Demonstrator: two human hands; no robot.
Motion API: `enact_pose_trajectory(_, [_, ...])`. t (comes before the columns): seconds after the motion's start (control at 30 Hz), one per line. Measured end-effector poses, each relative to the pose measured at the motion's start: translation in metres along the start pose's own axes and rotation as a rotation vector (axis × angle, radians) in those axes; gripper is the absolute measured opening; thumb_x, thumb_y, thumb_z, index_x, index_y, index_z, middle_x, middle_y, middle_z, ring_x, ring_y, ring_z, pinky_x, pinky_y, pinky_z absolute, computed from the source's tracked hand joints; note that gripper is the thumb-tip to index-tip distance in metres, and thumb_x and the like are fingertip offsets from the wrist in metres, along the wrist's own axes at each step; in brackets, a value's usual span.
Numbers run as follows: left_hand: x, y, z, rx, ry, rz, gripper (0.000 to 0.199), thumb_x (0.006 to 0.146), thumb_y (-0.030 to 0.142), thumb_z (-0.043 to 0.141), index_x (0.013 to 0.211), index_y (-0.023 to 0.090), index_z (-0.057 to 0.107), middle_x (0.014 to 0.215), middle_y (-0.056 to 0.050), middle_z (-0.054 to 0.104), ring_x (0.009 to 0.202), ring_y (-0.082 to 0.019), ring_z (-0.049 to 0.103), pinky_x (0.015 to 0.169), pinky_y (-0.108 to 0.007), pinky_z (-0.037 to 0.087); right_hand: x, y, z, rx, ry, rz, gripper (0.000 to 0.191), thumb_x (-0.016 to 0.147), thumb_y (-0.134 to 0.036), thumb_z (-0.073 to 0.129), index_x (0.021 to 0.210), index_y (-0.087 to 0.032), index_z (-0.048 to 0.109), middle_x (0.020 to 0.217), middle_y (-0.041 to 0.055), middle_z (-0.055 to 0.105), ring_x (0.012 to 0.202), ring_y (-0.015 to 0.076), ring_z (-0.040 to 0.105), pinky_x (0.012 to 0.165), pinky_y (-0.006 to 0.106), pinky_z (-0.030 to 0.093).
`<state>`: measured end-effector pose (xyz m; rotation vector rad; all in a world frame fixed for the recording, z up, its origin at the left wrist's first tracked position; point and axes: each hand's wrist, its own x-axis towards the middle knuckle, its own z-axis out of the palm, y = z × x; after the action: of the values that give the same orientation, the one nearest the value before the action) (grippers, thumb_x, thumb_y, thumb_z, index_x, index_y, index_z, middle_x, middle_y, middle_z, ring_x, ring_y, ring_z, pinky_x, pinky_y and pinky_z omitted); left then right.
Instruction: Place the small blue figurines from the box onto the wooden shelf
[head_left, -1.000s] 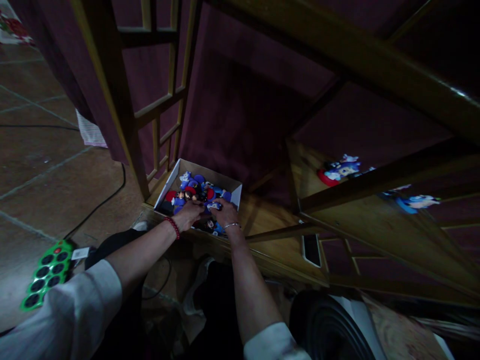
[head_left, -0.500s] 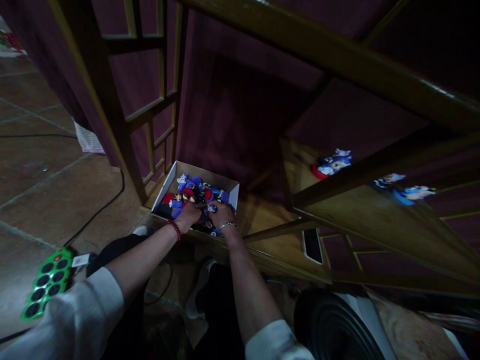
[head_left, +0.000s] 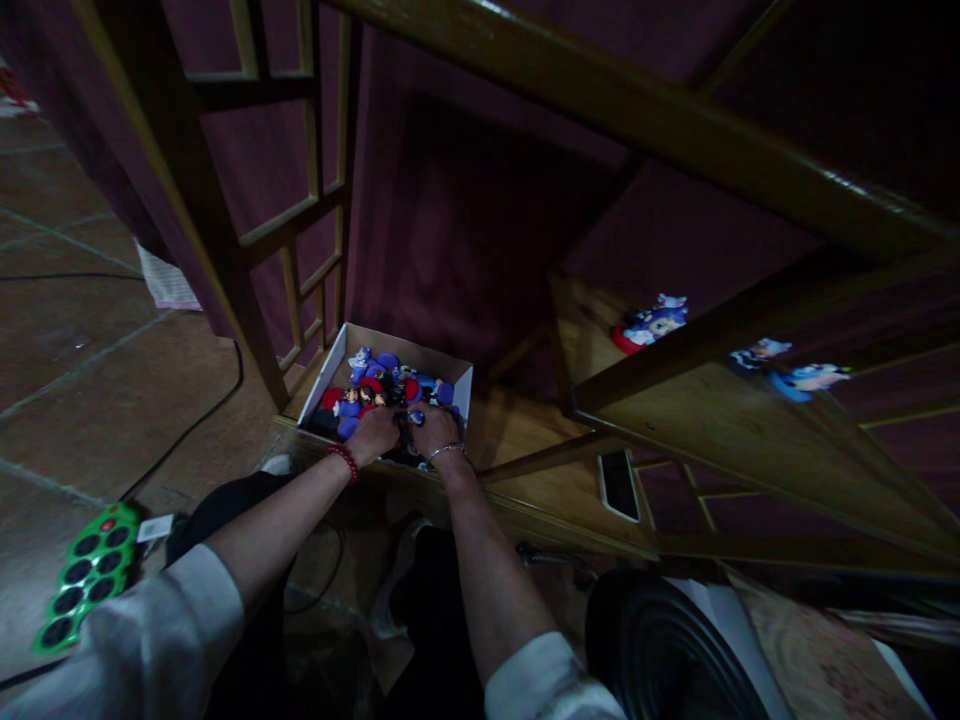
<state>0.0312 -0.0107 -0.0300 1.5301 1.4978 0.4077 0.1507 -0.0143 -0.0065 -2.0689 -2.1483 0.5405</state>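
Left hand [head_left: 375, 435]: dipped into the box [head_left: 409, 341], its grip too dark to tell
Right hand [head_left: 435, 432]: covers part of the box's figurines [head_left: 367, 397]
Red-based figurine [head_left: 654, 322]: right of the box, partly hidden by a beam [head_left: 720, 328]
Black ringed object [head_left: 664, 655]: right of the box, cut by the bottom edge

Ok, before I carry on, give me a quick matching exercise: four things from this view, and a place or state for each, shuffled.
Things
1. Box
2. Phone
3. Green power strip
4. Left hand

Places and states
A. On the tiled floor
B. With a red bead bracelet at its wrist
C. Lying on the wooden board
D. Open-topped, with figurines inside

Pairs: 1-D, 2-C, 3-A, 4-B
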Motion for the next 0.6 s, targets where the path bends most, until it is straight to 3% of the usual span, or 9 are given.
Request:
enact_pose_trajectory(0.17, [-0.007, 0.001, -0.005, -0.012, -0.011, -0.038, 0.023, 0.074, 0.01, 0.039, 0.078, 0.012, 0.061, 0.063, -0.009, 0.062, 0.057, -0.016, 0.06, 0.057, -0.025, 0.044, 0.0, -0.003, -0.002, -0.017, -0.007, 0.019, 0.025, 0.072, -0.025, 0.057, 0.097, -0.027, 0.06, 0.096, 0.0026, 0.066, 0.087, 0.0168, 0.06, 0.074, 0.024, 0.043])
enact_pose_trajectory(0.4, [-0.009, 0.003, -0.012, 0.105, 0.029, 0.027, 0.02, 0.068, 0.006, 0.045, 0.052, 0.014, 0.054, 0.055, -0.006, 0.055, 0.072, -0.018, 0.057, 0.069, -0.025, 0.041, 0.0, -0.006, 0.0, -0.037, -0.012, -0.012, 0.025, 0.072, -0.018, 0.055, 0.095, -0.026, 0.061, 0.095, 0.0029, 0.065, 0.089, 0.0165, 0.059, 0.076, 0.024, 0.043])
enact_pose_trajectory(0.6, [-0.011, 0.003, -0.014, 0.144, 0.025, 0.06, 0.02, 0.069, 0.006, 0.043, 0.055, 0.013, 0.056, 0.054, -0.004, 0.05, 0.064, -0.016, 0.053, 0.065, -0.026, 0.039, -0.001, -0.008, 0.002, -0.046, -0.002, -0.037, 0.025, 0.072, -0.019, 0.055, 0.096, -0.025, 0.06, 0.096, 0.0035, 0.065, 0.09, 0.0169, 0.059, 0.076, 0.025, 0.043])
